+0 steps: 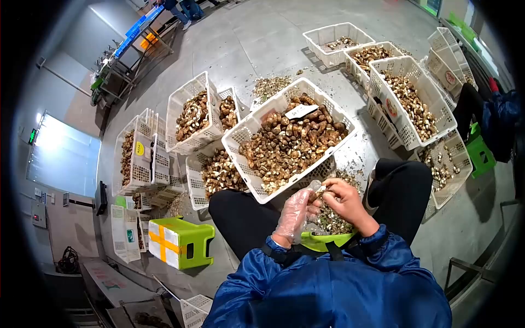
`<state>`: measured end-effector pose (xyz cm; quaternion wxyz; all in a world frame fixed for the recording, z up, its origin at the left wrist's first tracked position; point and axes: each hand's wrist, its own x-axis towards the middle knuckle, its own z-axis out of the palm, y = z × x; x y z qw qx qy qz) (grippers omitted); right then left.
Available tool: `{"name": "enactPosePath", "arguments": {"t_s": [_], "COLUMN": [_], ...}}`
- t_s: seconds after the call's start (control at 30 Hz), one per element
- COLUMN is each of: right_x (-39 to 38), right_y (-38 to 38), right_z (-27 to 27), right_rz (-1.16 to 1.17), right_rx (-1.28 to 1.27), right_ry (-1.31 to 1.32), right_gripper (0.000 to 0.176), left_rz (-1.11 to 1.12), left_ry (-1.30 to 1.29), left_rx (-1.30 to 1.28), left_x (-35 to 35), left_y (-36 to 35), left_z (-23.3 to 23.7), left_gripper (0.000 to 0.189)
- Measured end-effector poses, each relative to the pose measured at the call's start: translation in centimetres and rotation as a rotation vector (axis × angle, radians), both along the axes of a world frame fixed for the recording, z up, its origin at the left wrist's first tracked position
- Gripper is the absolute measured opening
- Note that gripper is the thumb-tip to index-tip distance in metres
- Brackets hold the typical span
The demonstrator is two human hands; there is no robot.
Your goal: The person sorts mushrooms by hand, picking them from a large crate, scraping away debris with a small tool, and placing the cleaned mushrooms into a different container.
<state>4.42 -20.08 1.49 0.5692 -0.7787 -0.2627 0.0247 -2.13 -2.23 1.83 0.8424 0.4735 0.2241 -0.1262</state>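
Note:
My left hand [296, 214], in a clear plastic glove, has its fingers closed near a small pale mushroom piece [320, 191]. Close beside it, my bare right hand [346, 202] pinches that piece between thumb and fingers. Just beyond both hands, a white perforated crate [247, 177] full of brown mushrooms [295, 143] is tilted, with a white card [301, 111] on top of the mushrooms. Below my hands, a heap of trimmed bits [330, 221] lies above a green plastic edge [325, 241] between my legs.
More mushroom crates stand at the left [171, 143] and right [445, 124]. A green stool [196, 240] is at the left. Scraps [270, 86] lie on the floor [240, 52]. Another person's dark sleeve [502, 112] shows at the right edge. A long table [124, 65] stands at the back left.

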Motion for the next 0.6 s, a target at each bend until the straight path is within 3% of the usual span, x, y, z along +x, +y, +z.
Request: {"name": "enactPosePath", "arguments": {"t_s": [0.03,0.1,0.13,0.17,0.33,0.43,0.47,0.5,0.6], "right_x": [-0.2,-0.1,-0.1,0.3,0.2,-0.2,0.1,0.3,0.2], "right_y": [0.4,0.1,0.5,0.0,0.4,0.4,0.5,0.1,0.2], "right_z": [-0.2,0.5,-0.7,-0.8,-0.4,0.8,-0.7,-0.6,0.3], "right_rz": [-0.046,-0.140,-0.165,-0.150,0.006,-0.116,-0.155,-0.137,-0.002], "right_rx": [0.023,-0.114,0.281,0.310,0.003,0.042,0.194,0.161,0.053], "right_ry": [-0.045,0.375,0.474,0.529,-0.178,0.366,0.335,0.436,-0.101], "right_gripper": [0.011,0.013,0.015,0.016,0.014,0.013,0.014,0.012,0.012], "left_rz": [-0.012,-0.001,-0.004,-0.008,0.054,-0.054,-0.031,-0.007,0.101], "left_ry": [0.005,-0.008,-0.019,-0.030,0.157,0.211,0.235,0.257,0.340], "left_rx": [-0.001,-0.098,-0.152,-0.207,-0.199,-0.348,-0.407,-0.467,-0.598], "left_x": [-0.1,-0.1,-0.2,-0.3,0.3,0.4,0.4,0.4,0.6], "left_y": [0.0,0.3,0.6,0.8,0.3,1.2,1.3,1.5,1.4], "left_z": [0.1,-0.9,-1.4,-1.9,-1.4,-1.4,-1.7,-2.3,-2.6], "left_gripper": [0.034,0.033,0.034,0.035,0.034,0.032,0.029,0.027,0.021]}}
